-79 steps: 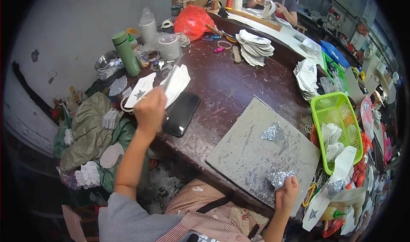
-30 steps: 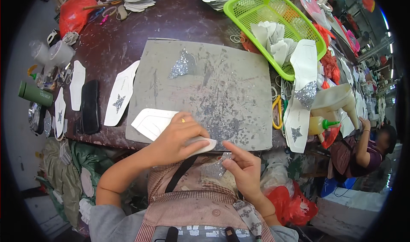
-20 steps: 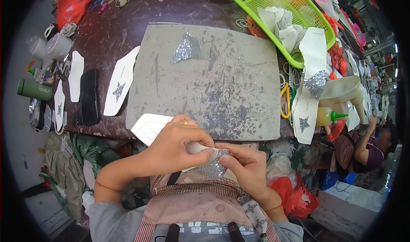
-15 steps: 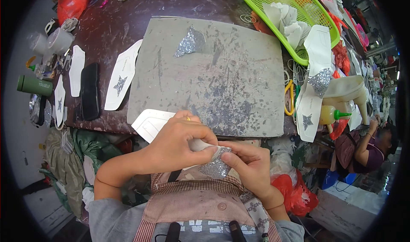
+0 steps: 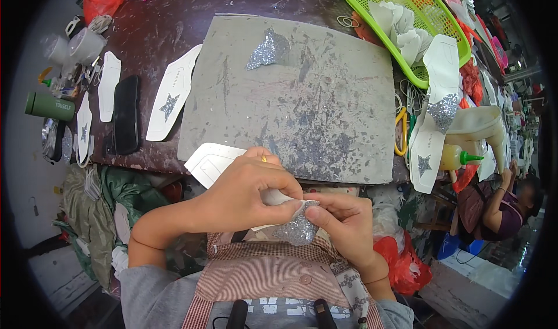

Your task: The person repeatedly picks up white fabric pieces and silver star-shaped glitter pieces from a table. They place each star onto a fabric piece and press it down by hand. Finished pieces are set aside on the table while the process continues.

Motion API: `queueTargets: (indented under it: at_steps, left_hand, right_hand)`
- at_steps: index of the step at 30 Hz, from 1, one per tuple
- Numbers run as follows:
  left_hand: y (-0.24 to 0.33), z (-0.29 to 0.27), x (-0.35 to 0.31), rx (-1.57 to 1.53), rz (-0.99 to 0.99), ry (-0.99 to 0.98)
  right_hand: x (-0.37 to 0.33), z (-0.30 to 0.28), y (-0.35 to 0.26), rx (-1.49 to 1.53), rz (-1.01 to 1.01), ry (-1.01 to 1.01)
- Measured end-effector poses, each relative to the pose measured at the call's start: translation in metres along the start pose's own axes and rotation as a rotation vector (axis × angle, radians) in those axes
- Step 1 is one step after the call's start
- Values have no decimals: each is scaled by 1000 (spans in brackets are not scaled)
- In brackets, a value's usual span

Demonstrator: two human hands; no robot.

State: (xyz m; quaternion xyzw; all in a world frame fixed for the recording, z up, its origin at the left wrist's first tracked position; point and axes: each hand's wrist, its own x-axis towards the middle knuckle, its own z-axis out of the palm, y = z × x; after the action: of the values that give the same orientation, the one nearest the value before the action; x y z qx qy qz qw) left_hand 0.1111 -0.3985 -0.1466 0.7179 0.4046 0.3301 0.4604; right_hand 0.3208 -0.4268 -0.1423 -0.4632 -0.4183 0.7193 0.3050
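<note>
At the near edge of your stained grey board [image 5: 314, 108], a white panel [image 5: 210, 160] sits grasped in your curled left hand [image 5: 256, 187]; your right hand [image 5: 346, 221], thumb against fingers, pinches a silver glitter piece [image 5: 297, 231] at the panel's end.
</note>
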Motion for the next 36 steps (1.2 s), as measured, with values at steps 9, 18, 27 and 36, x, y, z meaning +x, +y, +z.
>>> queueTargets:
  at_steps: [9,18,27,36]
  left_hand:
    - [22,-22,-13,665,460,275]
    - [-24,58,-91,-486,-456,412]
    - [-18,44,-92,-423,-611,361]
    - [-24,52,-84,-341,-562,481]
  right_hand:
    - [19,-2,11,261,-91,-92]
    - [-6,2,74,613,118,-36]
    - [17,-3,48,-128,138,-91]
    - [22,-13,64,-11,137,-258]
